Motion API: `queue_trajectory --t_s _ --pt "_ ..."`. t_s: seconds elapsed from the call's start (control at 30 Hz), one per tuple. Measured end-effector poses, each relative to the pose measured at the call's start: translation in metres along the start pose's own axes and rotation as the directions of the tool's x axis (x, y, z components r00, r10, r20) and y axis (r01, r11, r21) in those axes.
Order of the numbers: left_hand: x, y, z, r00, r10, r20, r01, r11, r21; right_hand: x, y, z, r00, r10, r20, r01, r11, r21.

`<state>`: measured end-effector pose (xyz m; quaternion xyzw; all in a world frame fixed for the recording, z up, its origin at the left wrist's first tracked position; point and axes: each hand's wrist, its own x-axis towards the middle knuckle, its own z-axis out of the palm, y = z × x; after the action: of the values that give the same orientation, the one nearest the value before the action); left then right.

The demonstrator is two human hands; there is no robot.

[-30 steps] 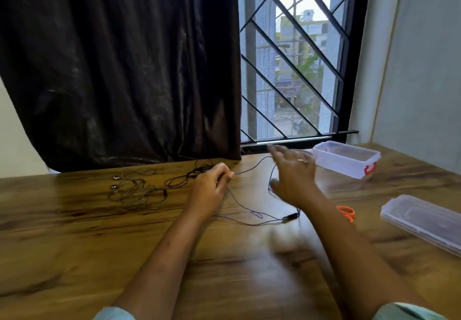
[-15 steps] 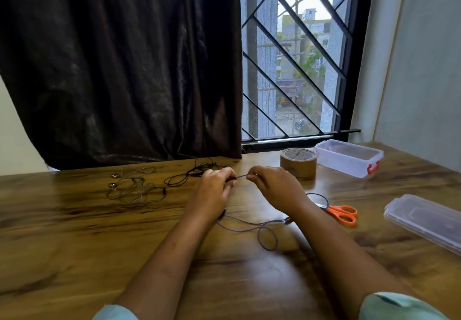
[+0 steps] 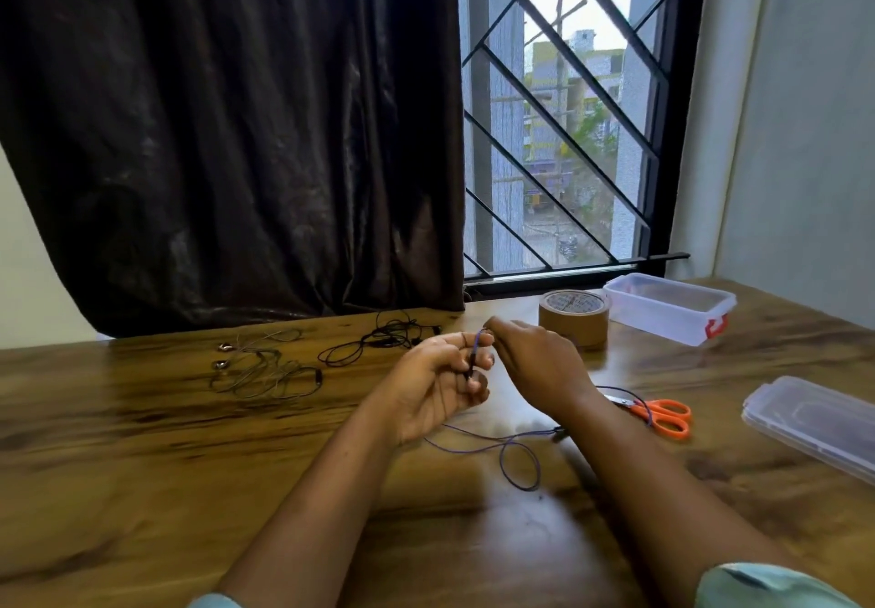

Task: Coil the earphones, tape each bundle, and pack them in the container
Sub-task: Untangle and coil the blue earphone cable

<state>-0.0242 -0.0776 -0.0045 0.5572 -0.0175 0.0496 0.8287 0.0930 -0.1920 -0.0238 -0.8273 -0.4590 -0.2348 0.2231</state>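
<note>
Curling round the purple cord [image 3: 476,346], the left hand [image 3: 438,387] hung above the desk [image 3: 142,465]; the right hand [image 3: 537,361] pinched its top bend; the held stretch stood near upright; the slack trailed rightward across the desk into a loop, well short of the container [image 3: 663,323].

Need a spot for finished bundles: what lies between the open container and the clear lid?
Only bare table, seen in the head view; container and lid lie apart.
</note>
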Motion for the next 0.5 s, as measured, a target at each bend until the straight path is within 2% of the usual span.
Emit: queue_trajectory --t_s 0.07,0.2,0.37,0.43,0.5 --pt "-0.001 0.002 0.001 1.0 -0.009 0.008 0.009 1.0 -0.026 -0.001 -0.002 0.001 1.0 -0.006 0.018 0.006 1.0 0.025" --pt "0.003 0.001 0.002 0.996 -0.021 -0.09 0.017 0.998 -0.054 -0.004 -0.012 0.001 0.997 -0.06 0.046 0.057 0.996 0.073" --pt "-0.001 0.001 0.004 1.0 -0.017 0.025 0.017 0.999 0.032 -0.004 -0.017 -0.001 0.998 -0.041 0.054 0.037 0.997 0.075" --pt "-0.001 0.002 0.007 0.999 0.021 0.032 -0.02 0.999 -0.029 -0.005 -0.016 -0.001 0.996 -0.02 0.088 0.014 0.998 0.058" --pt "0.0 0.004 0.008 0.995 0.09 -0.039 -0.093 0.993 -0.076 -0.005 -0.019 0.001 0.989 -0.01 0.146 0.003 0.999 0.048"
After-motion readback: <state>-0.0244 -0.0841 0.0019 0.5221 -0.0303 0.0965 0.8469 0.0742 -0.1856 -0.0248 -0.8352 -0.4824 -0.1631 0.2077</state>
